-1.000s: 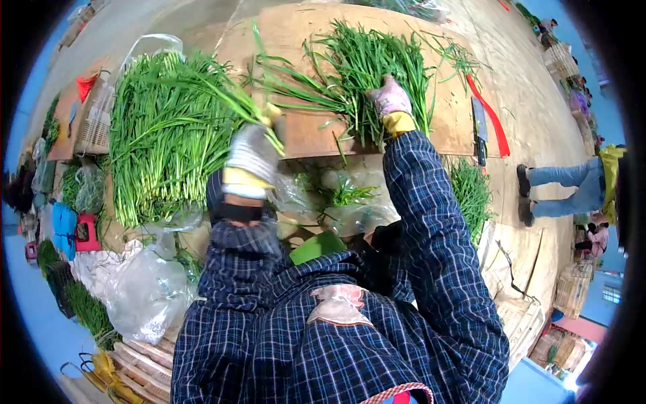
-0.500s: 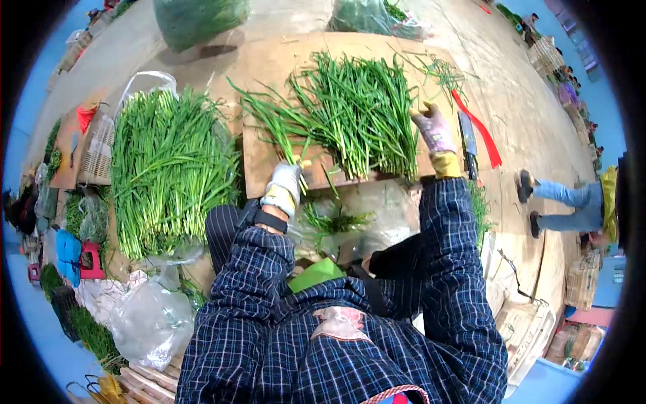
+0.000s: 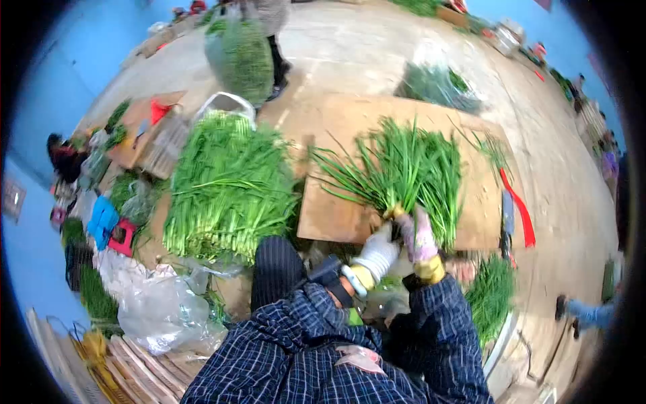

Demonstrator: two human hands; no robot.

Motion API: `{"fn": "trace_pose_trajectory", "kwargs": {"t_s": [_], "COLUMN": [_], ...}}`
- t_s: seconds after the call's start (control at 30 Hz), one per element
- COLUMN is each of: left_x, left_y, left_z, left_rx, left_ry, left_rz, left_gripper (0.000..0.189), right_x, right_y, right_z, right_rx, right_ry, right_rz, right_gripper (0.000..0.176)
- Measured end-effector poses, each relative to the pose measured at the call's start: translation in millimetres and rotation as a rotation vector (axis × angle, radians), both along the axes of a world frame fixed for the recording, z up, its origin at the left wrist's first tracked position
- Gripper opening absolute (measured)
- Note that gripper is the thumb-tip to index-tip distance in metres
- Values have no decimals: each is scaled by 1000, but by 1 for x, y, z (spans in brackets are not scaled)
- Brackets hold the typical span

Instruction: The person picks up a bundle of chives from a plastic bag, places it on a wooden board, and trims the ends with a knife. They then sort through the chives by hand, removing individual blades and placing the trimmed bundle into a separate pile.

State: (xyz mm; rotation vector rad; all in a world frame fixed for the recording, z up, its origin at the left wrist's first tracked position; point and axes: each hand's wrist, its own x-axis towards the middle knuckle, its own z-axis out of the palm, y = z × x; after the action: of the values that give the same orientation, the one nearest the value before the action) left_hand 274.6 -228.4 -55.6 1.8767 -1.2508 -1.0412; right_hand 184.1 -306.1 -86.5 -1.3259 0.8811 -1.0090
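Observation:
Green leafy stalks (image 3: 404,161) lie fanned out on a wooden board (image 3: 336,219). At the board's near edge my left hand (image 3: 379,254), in a white glove with yellow, is closed around the lower ends of some stalks. Touching it, my right hand (image 3: 418,239), in a pinkish glove with a yellow cuff, is closed at the base of the same bunch. The fingertips are blurred and partly hidden. More stalks lie to the right of the bunch on the board.
A big pile of stalks (image 3: 229,185) is on the left. A knife (image 3: 507,215) and a red strip (image 3: 518,205) lie at the board's right. Beyond are a filled bag (image 3: 441,84) and a person's legs (image 3: 276,60) beside another bag. Clear plastic (image 3: 161,313) lies lower left.
The view has turned left. My right hand has come down and inward from the right side of the stalks, and both hands now meet at the bunch's base. A person has appeared at the top.

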Motion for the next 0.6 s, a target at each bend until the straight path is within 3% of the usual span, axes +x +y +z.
{"fn": "trace_pose_trajectory", "kwargs": {"t_s": [0.03, 0.07, 0.1, 0.17, 0.2, 0.23, 0.27, 0.3, 0.33, 0.37, 0.43, 0.5, 0.6], "left_x": [-4, 3, 15, 55, 76, 94, 114, 122, 127, 131, 137, 149, 147], "left_y": [-3, -7, -8, -17, -20, -19, -17, -18, -27, -36, -57, -86, -105], "left_z": [-19, -27, -50, -79, -75, -82, -89, -94, -96, -98, -92, -95, -76], "left_rx": [-118, -266, -302, -219, 8, 11, 13, -25, -38, -64, -75, -7, -93], "left_ry": [-96, 14, -92, 383, 833, 959, 1082, 1098, 1105, 1112, 1084, 1110, 698], "left_rz": [-34, -86, -227, 185, 608, 679, 758, 751, 755, 750, 720, 769, 366], "left_gripper": [49, 43, 30, 18, 17, 19, 20, 24, 24, 25, 24, 29, 52], "right_x": [-15, -36, -59, -97, -124, -156, -171, -185, -203, -201, -204, -186, -153], "right_y": [-8, -10, -15, -51, -85, -112, -122, -133, -154, -143, -138, -129, -140], "right_z": [20, 54, 81, 98, 89, 72, 62, 49, 18, 20, 14, 35, 54], "right_rx": [-124, -295, -450, -176, -106, -35, -167, -306, -179, -13, 50, -88, -92], "right_ry": [105, 298, 512, 410, 559, 699, 1008, 1316, 1426, 1560, 1737, 1720, 1412], "right_rz": [-77, -124, -167, -430, -498, -549, -597, -629, -577, -503, -353, -430, -399], "right_gripper": [23, 21, 20, 21, 20, 20, 20, 20, 22, 25, 26, 44, 68]}}
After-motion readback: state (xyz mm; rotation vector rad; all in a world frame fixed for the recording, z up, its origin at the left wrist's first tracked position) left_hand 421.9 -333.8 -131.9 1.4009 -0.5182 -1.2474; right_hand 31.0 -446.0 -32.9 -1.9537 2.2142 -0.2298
